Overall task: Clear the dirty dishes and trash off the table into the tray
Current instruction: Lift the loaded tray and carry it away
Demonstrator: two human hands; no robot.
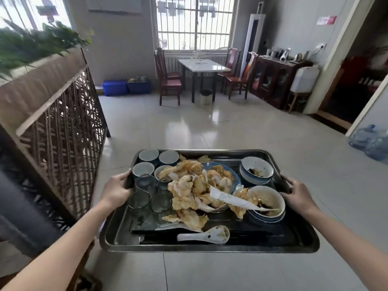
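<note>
Gripping a loaded metal tray (210,248) by its two short sides, the person holds it level above a pale tiled floor (210,127). The left hand (116,191) is curled round the left rim, and the right hand (298,195) is curled round the right rim.

Contents of the tray:
- **Far left corner:** three ceramic cups (148,155) stand upright.
- **Left side, nearer:** clear drinking glasses (139,199) cluster just beside the cups.
- **Middle:** crumpled, orange-stained napkins (189,192) are heaped up and partly cover a blue plate (236,178).
- **Right side:** two stacks of soiled bowls, one far (257,170) and one near (266,200). A torn white wrapper (231,199) reaches from the heap to the near stack.
- **Near edge:** a white ceramic spoon (206,235) lies with its handle pointing left.

Surroundings: a wooden lattice screen (58,131) topped with green plants stands at the left. A white-topped dining table (202,65) with red-brown chairs (170,82) stands by the far barred window. Blue crates (126,87) sit left of the table and a dark cabinet (275,78) stands to its right.
</note>
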